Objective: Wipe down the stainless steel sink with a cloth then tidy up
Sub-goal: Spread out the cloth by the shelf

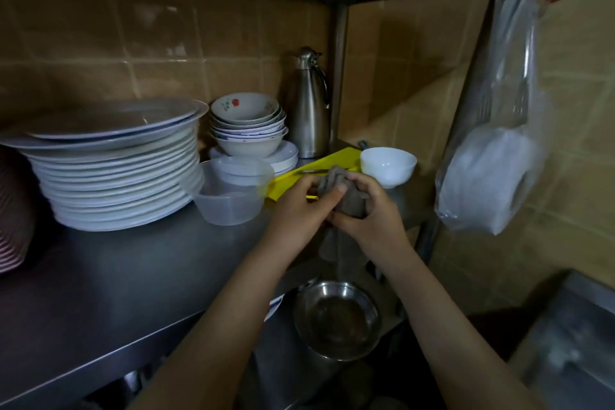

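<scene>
Head view, left to right: one stack of pink-striped dishes (10,216) sits at the far edge of the steel worktop (116,293), cut off by the frame. Beside it stands one tall stack of white plates (113,176), more than a dozen, though the lower rims blur together. Two clear plastic tubs (229,200) stand just beside the plates, one behind the other. Behind them, a stack of about six patterned bowls (248,126) rests on a white plate. One stainless steel vacuum jug (307,106) stands upright against the tiled wall. One yellow cutting board (346,155) lies flat in the corner.

Over the near edge of that board, the left hand (299,206) and the right hand (369,210) meet around one cloth (342,193). Each hand has its fingers curled tight round it, the left thumb pressed across its front. The cloth is grey, bunched into a wrinkled lump, held in the air above the worktop's end. A faint pale streak, seemingly water, runs down below it toward one steel bowl (336,319) on a lower level.

One plain white bowl (387,165) sits just right of the hands. One clear plastic bag (489,176) holding a white roll hangs further right. The stainless steel sink (572,336) shows blurred at the lower right corner, well apart from the cloth.
</scene>
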### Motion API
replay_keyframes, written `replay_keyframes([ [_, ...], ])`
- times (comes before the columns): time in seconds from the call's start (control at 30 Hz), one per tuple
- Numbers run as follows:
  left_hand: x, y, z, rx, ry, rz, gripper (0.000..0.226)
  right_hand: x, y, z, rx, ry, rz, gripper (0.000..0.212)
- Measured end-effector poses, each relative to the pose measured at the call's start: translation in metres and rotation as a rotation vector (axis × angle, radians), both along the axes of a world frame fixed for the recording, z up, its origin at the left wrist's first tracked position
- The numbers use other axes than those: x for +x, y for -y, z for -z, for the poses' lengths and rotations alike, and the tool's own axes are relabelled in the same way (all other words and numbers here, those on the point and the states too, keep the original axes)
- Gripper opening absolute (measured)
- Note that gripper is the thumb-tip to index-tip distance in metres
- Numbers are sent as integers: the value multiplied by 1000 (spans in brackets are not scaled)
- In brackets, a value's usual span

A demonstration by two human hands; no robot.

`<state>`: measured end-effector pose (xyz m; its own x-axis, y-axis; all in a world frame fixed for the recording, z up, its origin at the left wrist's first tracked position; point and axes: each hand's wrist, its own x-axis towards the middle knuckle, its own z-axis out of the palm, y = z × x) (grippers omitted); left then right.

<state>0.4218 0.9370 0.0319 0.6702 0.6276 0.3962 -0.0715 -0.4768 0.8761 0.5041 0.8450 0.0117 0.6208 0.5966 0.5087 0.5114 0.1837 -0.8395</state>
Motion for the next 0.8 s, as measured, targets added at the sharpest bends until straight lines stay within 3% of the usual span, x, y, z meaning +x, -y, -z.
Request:
replay_keyframes([
  [0.07, 4, -9, 3, 45, -1, -29, 19, 5, -1, 0, -22, -26, -39, 68],
  [0.17, 7, -17, 7, -54, 50, -9, 25, 14, -1, -2, -20, -105, -107, 72],
  [0.37, 15, -18, 2, -302, 133, 76, 19, 35, -5, -2, 35, -232, -90, 43],
  [0.5, 21, -15, 2, -235, 141, 82, 20, 38, -6, -5, 7, -187, -119, 33],
  [0.63, 24, -15, 2, -172, 90, 83, 19, 42, -7, -4, -68, -66, -11, 49],
  [0.8, 27, -19, 3, -176, 119, 72, 14, 48, -3, -11, -98, -17, -37, 38],
])
